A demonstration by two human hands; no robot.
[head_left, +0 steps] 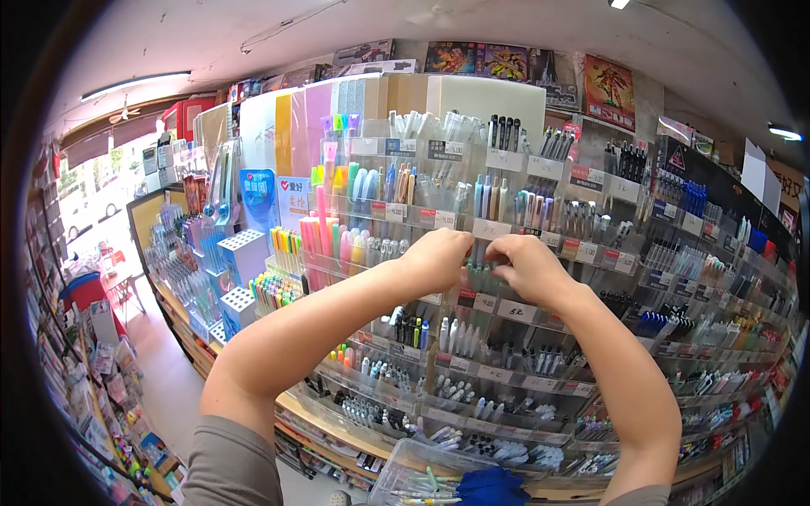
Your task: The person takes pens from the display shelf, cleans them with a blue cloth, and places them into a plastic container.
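Both my hands reach into the middle of a tiered clear acrylic pen rack [405, 291]. My left hand [443, 260] has its fingers curled and closed at the edge of one compartment. Close beside it on the right, my right hand [530, 268] is bent inward, with thumb and fingers curled over the same row. Whatever lies between the fingertips of either hand is too small or hidden to name. Pens with coloured barrels [491, 196] stand upright just above the hands. A white price label [516, 311] is fixed below them.
Below the rack a clear plastic bin [390, 472] holds several pens beside a blue crumpled item [492, 487]. Marker holders with round holes [245, 249] stand at the left. An aisle floor [164, 379] runs along the left, with stocked shelves [105, 396] beyond it.
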